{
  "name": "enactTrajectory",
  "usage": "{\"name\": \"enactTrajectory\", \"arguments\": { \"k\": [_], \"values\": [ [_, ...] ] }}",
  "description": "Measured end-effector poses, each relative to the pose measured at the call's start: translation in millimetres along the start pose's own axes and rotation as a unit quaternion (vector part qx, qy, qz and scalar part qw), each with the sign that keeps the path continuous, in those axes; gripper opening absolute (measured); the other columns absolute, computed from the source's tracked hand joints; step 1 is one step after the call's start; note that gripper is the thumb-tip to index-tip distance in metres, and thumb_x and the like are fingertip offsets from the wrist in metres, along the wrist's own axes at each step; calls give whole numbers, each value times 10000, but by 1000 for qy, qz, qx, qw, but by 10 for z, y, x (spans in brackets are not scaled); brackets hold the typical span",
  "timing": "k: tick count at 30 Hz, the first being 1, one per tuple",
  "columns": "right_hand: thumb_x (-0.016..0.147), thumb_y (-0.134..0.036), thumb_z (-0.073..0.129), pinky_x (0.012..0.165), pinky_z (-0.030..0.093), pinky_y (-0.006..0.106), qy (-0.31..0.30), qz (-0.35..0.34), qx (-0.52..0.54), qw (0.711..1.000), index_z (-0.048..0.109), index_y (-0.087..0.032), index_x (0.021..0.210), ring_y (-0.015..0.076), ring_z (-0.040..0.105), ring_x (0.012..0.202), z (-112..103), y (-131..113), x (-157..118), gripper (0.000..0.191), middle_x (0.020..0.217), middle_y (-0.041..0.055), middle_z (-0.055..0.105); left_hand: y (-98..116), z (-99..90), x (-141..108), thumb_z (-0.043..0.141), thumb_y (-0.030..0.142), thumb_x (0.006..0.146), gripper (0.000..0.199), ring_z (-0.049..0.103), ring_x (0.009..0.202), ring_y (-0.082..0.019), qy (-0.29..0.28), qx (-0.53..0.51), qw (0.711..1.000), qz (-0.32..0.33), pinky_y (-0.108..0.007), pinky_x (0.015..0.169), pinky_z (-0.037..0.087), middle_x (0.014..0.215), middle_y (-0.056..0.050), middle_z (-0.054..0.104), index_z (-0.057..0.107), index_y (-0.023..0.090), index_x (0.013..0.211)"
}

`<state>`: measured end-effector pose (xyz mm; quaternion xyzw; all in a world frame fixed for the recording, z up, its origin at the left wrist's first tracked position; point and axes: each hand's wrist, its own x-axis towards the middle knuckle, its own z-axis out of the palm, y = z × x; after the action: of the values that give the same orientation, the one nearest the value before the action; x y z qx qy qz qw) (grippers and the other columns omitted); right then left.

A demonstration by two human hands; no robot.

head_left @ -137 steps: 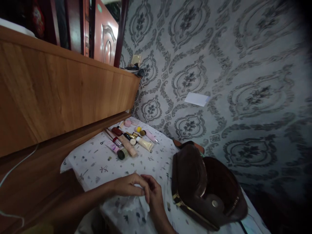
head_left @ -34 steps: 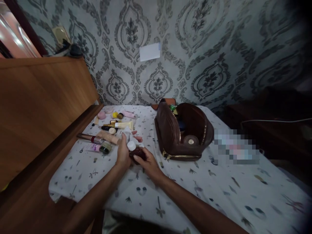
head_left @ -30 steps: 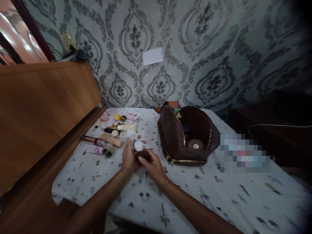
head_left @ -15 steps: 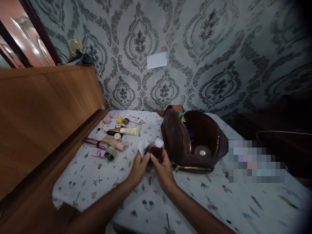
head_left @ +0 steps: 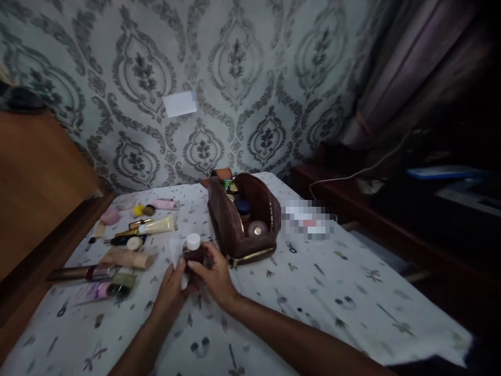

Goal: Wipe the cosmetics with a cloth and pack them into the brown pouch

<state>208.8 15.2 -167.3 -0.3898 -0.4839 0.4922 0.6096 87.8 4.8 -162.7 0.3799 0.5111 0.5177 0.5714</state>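
A small dark brown bottle [head_left: 194,254] with a white cap stands upright between my two hands, just above or on the patterned cloth. My right hand [head_left: 217,275] is closed around its right side, thumb at the front. My left hand [head_left: 170,286] pinches a white tissue [head_left: 175,251] against the bottle's left side. Right of the hands sits a brown cosmetic bag [head_left: 223,224], unzipped, with a dark blue-lidded jar [head_left: 243,208] and a green-topped item [head_left: 227,184] inside.
Several cosmetics lie at the left, among them a cream tube [head_left: 158,224], a beige tube [head_left: 127,258], a pink sponge [head_left: 110,216] and a dark-capped bottle [head_left: 122,284]. A blurred-out packet [head_left: 309,219] lies right of the bag. A wooden panel [head_left: 43,172] borders the left side.
The view has swung to the right. The bottle has come from tilted to upright, its white cap now on top. Both hands still hold it, with the tissue at the left.
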Motion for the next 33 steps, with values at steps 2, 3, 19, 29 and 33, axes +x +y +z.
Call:
{"name": "enactTrajectory", "arguments": {
  "k": [2,3,19,29,33],
  "values": [
    [734,-361,759,854,473,319,4,12,-4,1000,653,-216,1008,218,588,976,-12,-11,-15,327,971,30,646,5,6,-3,762,597,709,454,614,568,-149,-9,-17,1000,-21,-227,432,455,708,-12,648,647,193,882],
    [730,-360,767,843,475,316,4,17,-8,1000,657,-219,1000,219,584,977,-18,-15,-22,324,971,31,638,2,8,-4,778,622,677,494,595,537,-136,-12,-28,999,-38,-219,424,444,666,2,630,639,185,863],
    [776,-226,684,803,484,283,-18,-6,-32,999,577,-217,1034,177,636,880,-48,-78,5,279,953,-6,684,22,-1,65,726,696,648,620,526,456,-152,39,85,993,-67,-243,391,381,575,1,582,657,151,936],
    [913,-377,558,894,512,352,-60,-57,-137,987,552,-191,1188,233,655,1018,-69,136,45,332,1102,88,692,-12,-30,112,593,710,789,676,662,1004,-277,24,80,996,-7,-334,710,571,1177,-134,689,658,176,1198],
    [926,-394,558,1002,488,417,-92,-67,-150,982,534,-195,1277,258,630,1140,-72,179,32,404,1283,130,640,25,-73,117,587,650,838,653,594,1187,-285,32,102,993,55,-372,905,536,1301,-117,648,595,210,1320]
  ]
}}
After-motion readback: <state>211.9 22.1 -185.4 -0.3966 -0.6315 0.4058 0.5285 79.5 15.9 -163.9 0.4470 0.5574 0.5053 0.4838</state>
